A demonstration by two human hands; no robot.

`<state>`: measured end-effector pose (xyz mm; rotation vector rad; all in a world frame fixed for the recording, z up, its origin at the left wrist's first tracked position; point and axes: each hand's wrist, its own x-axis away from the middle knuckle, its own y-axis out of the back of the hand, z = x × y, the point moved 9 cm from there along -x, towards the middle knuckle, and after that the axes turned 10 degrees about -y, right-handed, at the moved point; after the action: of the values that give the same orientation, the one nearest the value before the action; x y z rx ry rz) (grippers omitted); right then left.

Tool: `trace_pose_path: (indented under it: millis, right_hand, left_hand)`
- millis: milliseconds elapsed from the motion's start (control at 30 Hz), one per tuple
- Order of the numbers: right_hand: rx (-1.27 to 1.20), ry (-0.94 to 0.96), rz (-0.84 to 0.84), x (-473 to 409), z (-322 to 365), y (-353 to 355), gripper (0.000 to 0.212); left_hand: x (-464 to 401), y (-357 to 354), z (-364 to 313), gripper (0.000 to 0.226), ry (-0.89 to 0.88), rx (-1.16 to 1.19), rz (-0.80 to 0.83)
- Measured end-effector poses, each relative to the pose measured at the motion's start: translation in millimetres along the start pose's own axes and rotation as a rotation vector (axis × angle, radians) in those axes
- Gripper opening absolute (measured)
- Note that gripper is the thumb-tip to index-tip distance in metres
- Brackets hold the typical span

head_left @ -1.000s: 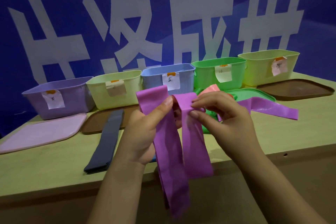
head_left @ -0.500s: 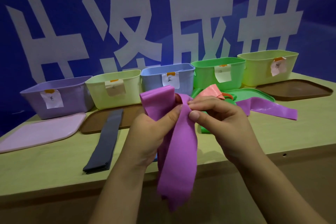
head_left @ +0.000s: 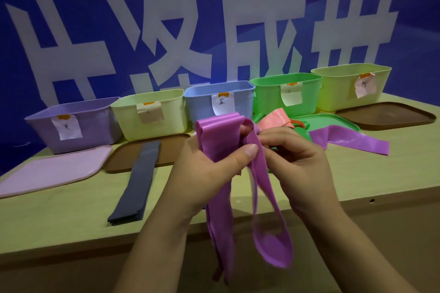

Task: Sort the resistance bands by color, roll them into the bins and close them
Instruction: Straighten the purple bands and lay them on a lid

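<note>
Both hands hold a purple resistance band (head_left: 221, 131) above the table's front edge. My left hand (head_left: 207, 171) grips its folded upper part, thumb pressed across it. My right hand (head_left: 300, 162) pinches the band beside the left thumb. Long loops of the band hang down past the table edge. A second purple band (head_left: 352, 140) lies on the table to the right. A dark grey band (head_left: 138, 181) lies flat at the left. A pink band (head_left: 273, 119) and a green one sit behind my hands, partly hidden. The purple bin (head_left: 90, 126) stands at the far left.
A row of open, labelled bins lines the back: pale yellow-green (head_left: 166, 112), blue (head_left: 202, 102), green (head_left: 266, 95) and yellow-green (head_left: 338, 85). Lids lie in front: pink (head_left: 47, 173), brown (head_left: 123, 157), green (head_left: 328, 121), brown (head_left: 385, 114). A blue banner wall stands behind.
The hanging part of the purple band has been drawn up and wound round the left hand's bundle; the loose tail now swings out in a loop under my right hand.
</note>
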<state>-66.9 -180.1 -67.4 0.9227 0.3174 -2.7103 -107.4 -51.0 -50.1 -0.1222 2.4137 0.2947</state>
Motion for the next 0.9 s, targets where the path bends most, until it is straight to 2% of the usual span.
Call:
trace_pose_path:
  millis: [167, 300, 367, 467, 600, 767, 900]
  right_hand:
    - [-0.074, -0.063, 0.021, 0, -6, 2, 0.020]
    - [-0.163, -0.136, -0.002, -4, -17, 10, 0.027]
    - [-0.156, -0.135, -0.017, -10, -15, 18, 0.023]
    - [-0.285, -0.209, -0.028, -24, -7, 29, 0.008]
    - [-0.373, -0.300, -0.184, -56, 5, 57, 0.018]
    - [-0.334, -0.263, -0.352, -90, 30, 77, 0.018]
    - [-0.296, -0.158, -0.361, -106, 53, 82, 0.014]
  left_hand:
    - [0, 4, -4, 0.012, -0.012, 0.065, -0.052]
    - [0, 17, 6, 0.012, 0.041, 0.102, -0.178]
    - [3, 26, 13, 0.012, 0.080, 0.141, -0.261]
    - [9, 40, 24, 0.006, 0.158, 0.219, -0.391]
    - [13, 55, 34, 0.004, 0.204, 0.328, -0.510]
    - [20, 70, 63, 0.003, 0.281, 0.366, -0.617]
    - [21, 76, 85, 0.006, 0.336, 0.419, -0.662]
